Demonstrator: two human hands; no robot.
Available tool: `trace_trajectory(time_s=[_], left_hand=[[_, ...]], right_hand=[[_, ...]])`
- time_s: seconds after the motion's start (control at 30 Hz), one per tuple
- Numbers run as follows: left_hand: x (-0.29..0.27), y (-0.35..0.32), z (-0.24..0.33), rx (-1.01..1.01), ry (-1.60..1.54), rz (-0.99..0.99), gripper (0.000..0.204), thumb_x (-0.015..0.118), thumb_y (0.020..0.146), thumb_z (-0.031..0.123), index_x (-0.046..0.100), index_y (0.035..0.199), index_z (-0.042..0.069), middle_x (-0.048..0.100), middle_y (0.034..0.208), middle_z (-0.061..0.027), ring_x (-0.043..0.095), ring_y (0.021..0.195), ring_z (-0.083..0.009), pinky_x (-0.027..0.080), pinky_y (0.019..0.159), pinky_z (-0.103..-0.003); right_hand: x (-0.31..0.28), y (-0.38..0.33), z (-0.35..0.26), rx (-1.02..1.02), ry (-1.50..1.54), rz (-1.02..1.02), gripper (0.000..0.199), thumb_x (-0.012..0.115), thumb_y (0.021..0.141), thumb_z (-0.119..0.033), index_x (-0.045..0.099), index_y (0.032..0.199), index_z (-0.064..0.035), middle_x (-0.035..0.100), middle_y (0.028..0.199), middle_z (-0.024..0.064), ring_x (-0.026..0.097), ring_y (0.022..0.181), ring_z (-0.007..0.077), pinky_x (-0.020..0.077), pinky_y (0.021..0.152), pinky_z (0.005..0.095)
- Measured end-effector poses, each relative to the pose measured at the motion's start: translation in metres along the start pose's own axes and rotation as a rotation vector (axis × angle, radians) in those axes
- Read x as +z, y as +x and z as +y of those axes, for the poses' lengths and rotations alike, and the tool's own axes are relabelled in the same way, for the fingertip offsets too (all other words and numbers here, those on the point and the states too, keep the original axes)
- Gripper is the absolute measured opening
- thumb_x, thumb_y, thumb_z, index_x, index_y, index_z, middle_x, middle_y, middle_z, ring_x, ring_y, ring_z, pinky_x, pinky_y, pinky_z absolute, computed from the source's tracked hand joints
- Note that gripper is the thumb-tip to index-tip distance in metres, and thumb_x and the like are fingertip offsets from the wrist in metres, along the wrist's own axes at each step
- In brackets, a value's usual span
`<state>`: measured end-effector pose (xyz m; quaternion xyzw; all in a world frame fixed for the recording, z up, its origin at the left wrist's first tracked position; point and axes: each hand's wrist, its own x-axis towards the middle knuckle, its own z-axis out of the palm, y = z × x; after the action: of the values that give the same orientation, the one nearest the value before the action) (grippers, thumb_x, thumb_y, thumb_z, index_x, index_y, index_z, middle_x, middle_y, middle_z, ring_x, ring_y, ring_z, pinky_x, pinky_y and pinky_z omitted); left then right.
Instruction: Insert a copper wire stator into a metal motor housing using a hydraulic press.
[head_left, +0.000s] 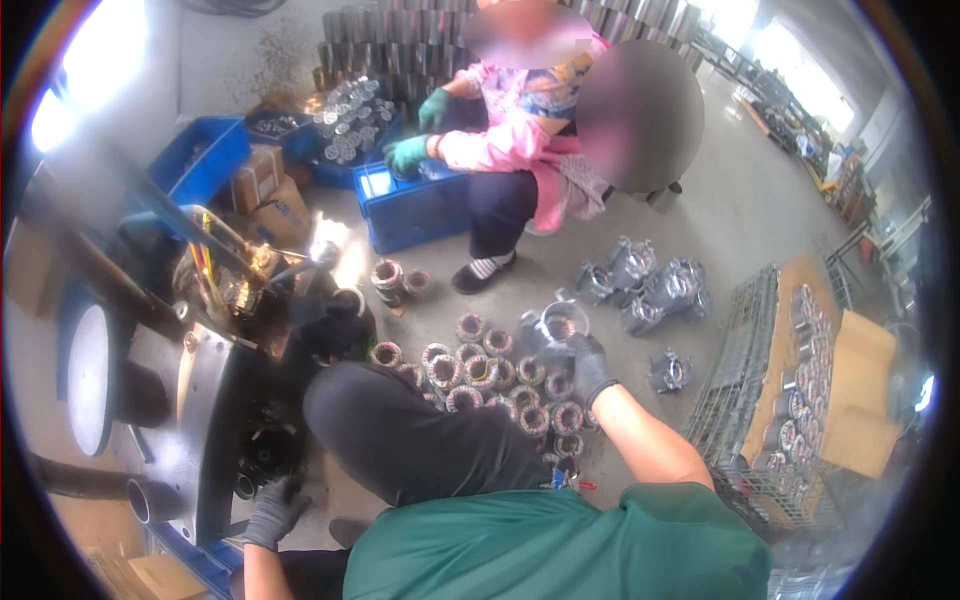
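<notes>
Head view, metal housing [560, 322] above right grip [588, 366], touching

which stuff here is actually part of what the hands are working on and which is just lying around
In hand:
- right hand, gloved, gripping a metal housing
- wound stator cores on the floor below it
- left hand, gloved, at the grey machine

Lying about:
- blue crates by a co-worker
- cardboard boxes
- finished housings on the floor
- wire rack at the right
</notes>
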<state>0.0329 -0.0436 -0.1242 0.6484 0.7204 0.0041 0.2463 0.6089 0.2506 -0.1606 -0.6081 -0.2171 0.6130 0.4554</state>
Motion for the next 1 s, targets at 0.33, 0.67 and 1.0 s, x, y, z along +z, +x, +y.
trace_trajectory(time_s=[0.33, 0.67, 1.0], left_hand=[[0.044, 0.007, -0.067, -0.397, -0.606, -0.04, 0.041, 0.075, 0.088, 0.018, 0.07, 0.125, 0.0, 0.076, 0.105, -0.0168, 0.073, 0.095, -0.0261, 0.057, 0.083, -0.039], [0.035, 0.012, -0.05, -0.464, -0.669, -0.016, 0.036, 0.078, 0.089, 0.025, 0.073, 0.116, 0.002, 0.077, 0.103, -0.0124, 0.072, 0.094, -0.0236, 0.056, 0.083, -0.037], [0.047, 0.026, -0.045, -0.503, -0.641, -0.086, 0.041, 0.077, 0.091, 0.031, 0.074, 0.12, 0.002, 0.077, 0.103, -0.0109, 0.072, 0.096, -0.0213, 0.054, 0.089, -0.036]], right_hand=[[-0.16, 0.229, 0.096, 0.075, 0.906, 0.013, 0.046, 0.051, 0.104, -0.05, 0.07, 0.125, -0.0144, 0.073, 0.111, 0.0036, 0.069, 0.098, 0.0203, 0.0579, 0.084, 0.0354], [-0.232, 0.321, 0.1, 0.223, 0.533, 0.616, 0.025, 0.077, 0.092, -0.047, 0.07, 0.088, -0.0224, 0.069, 0.078, -0.0023, 0.06, 0.059, 0.0144, 0.0447, 0.042, 0.0319], [-0.307, 0.327, 0.134, -0.002, 0.765, 0.074, 0.039, 0.089, 0.082, -0.043, 0.073, 0.115, -0.0275, 0.07, 0.083, -0.0024, 0.065, 0.068, 0.0211, 0.0567, 0.071, 0.0446]])
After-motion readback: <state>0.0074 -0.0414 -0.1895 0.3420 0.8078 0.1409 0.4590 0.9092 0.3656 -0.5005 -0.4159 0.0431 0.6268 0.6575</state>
